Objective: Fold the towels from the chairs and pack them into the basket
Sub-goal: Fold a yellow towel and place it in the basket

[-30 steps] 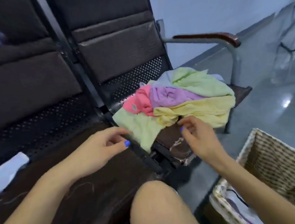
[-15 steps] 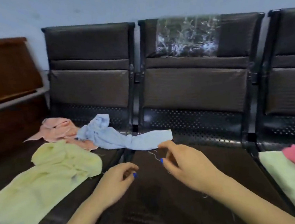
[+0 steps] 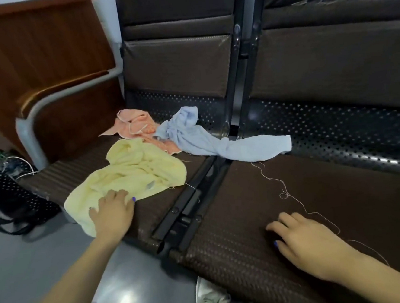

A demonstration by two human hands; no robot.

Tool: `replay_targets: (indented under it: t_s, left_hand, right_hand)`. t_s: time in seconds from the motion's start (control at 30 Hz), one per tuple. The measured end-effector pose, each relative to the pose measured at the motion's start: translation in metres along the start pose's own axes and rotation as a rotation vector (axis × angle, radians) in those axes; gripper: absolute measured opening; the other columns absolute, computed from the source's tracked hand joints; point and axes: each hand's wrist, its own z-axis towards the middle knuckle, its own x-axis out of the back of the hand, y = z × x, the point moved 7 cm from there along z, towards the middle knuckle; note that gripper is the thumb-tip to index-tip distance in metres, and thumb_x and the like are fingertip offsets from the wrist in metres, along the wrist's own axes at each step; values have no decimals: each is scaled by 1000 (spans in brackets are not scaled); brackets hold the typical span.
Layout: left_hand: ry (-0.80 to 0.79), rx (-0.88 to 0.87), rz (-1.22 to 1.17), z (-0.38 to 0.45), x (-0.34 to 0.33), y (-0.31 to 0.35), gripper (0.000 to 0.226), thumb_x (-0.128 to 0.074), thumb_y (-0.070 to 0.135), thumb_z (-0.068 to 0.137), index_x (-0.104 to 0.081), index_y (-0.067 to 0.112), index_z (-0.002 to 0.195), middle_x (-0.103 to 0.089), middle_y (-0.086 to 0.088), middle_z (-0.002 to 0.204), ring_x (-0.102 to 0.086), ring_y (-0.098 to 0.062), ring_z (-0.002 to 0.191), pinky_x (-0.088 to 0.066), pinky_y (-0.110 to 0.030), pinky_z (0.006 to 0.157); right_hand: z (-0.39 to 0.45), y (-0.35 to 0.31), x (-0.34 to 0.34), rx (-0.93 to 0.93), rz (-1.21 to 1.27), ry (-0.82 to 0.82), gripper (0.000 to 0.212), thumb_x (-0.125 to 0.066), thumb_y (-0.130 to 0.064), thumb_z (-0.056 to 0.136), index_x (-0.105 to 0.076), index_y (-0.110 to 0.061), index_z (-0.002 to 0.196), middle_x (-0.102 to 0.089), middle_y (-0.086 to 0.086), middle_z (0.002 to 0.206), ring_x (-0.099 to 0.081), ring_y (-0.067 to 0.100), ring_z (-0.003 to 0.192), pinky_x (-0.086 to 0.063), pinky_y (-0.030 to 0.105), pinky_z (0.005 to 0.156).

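Left hand (image 3: 113,213) lies flat on yellow towel (image 3: 128,174), fingertips perhaps buried; right hand (image 3: 308,241) loosely spread, holding nothing.

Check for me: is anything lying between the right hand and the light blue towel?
Nothing solid. The right hand rests on the bare middle seat, and the light blue towel lies farther back, across the gap between seats. Only a loose thread trails over the cushion between them. The left hand is already on the yellow towel.
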Motion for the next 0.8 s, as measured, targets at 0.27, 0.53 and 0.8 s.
replay_targets:
  t_s: [0.27,0.53,0.8]
  left_hand:
    - [229,-76,-639,-17,69,51,20,-47,22,99,-52,7,87,-55,-2,79,-52,-25,80,-29,-36,72]
    - [-247,-612,-1274,-136,137,239,16,-61,28,89,-57,18,77,-52,15,64,-44,2,61,-36,-11,58]
    - [-554,-1026,-1245,-239,129,360,13,-52,27,88,-63,22,92,-61,0,90,-57,-12,81,-46,-26,75]
  right_hand:
    - [-1,-1,1,5,84,-97,45,-38,-35,99,-29,-30,143,-40,-5,131,-42,16,121,-39,30,97]
    - [-7,8,49,-137,1278,-122,75,-84,-51,61,-45,-37,124,-58,-3,113,-62,3,91,-50,19,83]
    - [-97,82,108,-469,1577,319,28,-50,3,91,-72,-14,88,-74,3,90,-68,15,85,-54,30,80]
